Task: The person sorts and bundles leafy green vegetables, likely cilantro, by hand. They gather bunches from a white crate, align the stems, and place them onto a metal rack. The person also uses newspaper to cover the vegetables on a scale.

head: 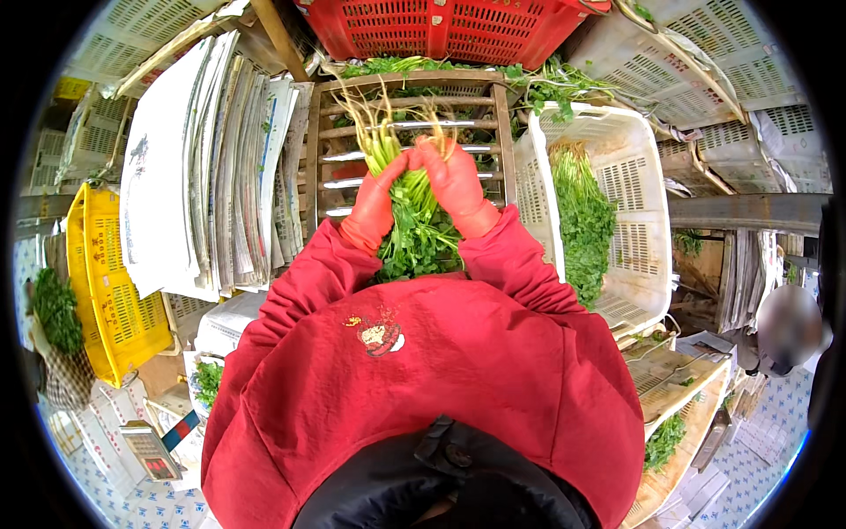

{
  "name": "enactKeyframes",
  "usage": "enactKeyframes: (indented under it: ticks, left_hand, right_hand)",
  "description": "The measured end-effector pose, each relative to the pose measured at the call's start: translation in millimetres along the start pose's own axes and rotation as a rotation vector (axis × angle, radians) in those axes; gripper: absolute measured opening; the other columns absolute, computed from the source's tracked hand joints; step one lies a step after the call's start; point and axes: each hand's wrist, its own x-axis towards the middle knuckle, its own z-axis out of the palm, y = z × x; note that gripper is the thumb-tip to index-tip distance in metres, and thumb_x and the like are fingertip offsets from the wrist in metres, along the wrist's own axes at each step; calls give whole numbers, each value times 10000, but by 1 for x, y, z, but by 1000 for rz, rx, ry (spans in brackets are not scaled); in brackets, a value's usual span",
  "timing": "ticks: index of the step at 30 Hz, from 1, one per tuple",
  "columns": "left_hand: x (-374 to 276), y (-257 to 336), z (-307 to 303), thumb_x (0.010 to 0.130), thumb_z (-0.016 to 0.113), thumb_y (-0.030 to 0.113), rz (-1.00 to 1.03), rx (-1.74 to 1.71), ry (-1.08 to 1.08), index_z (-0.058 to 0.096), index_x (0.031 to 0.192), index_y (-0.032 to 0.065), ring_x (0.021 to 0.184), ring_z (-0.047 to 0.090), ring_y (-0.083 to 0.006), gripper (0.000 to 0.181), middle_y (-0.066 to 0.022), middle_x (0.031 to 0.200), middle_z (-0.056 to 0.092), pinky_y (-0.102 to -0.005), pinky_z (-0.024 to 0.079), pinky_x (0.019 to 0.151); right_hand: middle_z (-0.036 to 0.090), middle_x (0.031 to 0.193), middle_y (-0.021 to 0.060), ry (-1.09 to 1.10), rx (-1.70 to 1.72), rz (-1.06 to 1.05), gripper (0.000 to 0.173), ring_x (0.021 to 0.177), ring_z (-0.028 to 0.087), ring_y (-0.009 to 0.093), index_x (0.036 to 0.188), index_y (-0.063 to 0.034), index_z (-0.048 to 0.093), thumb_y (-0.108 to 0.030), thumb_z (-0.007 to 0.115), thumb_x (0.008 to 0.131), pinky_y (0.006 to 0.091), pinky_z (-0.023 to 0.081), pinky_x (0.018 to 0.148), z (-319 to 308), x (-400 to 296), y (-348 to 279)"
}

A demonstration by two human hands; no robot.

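Observation:
Both of my hands wear orange-red rubber gloves and meet over a slatted wooden rack. My left hand is closed around the pale stems of a bunch of leafy green herbs, whose roots point away from me. My right hand touches the bunch from the other side, with some thin roots showing at its fingertips; these are slightly blurred. The leaves hang towards my chest. Right of the rack, a white plastic crate holds more of these herbs, laid with their roots at the far end.
A thick stack of newspapers stands left of the rack. Beyond the rack is a red plastic crate. A yellow crate stands at far left, a digital scale at lower left. Another person is at far right.

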Motion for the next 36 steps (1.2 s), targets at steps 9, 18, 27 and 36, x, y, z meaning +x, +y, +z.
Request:
enactKeyframes:
  ticks: [9, 18, 27, 36]
  left_hand:
    - [4, 125, -62, 965, 629, 289, 708, -93, 309, 578, 1185, 75, 951, 607, -200, 311, -15, 887, 474, -399, 546, 852]
    - [-18, 98, 2, 900, 703, 84, 539, 646, 20, 675, 1163, 25, 768, 605, -65, 271, -15, 1023, 715, -234, 493, 696]
    - [-37, 116, 9, 925, 667, 186, 168, 433, -197, 571, 1276, 25, 774, 598, -112, 398, -22, 1057, 651, -284, 511, 743]
    - [-65, 107, 19, 914, 650, 275, 68, 293, -223, 519, 1280, 62, 737, 597, -130, 443, -50, 1032, 602, -321, 535, 779]
  right_hand:
    - [588, 712, 40, 1019, 171, -65, 557, 701, 517, 173, 701, -18, 640, -443, 468, 1017, 341, 446, 747, -182, 34, 59]
    - [585, 686, 48, 767, 437, -458, 538, 666, 554, 175, 713, -64, 596, -485, 462, 1020, 341, 474, 708, -100, 59, -81]
    - [579, 662, 19, -95, 120, 199, 427, 609, 511, 92, 985, -49, 688, -464, 594, 952, 258, 399, 596, -10, 65, -105]
    - [628, 852, 11, -234, 265, 210, 307, 767, 582, 113, 1001, -35, 646, -318, 713, 901, 285, 485, 710, 33, 52, -94]
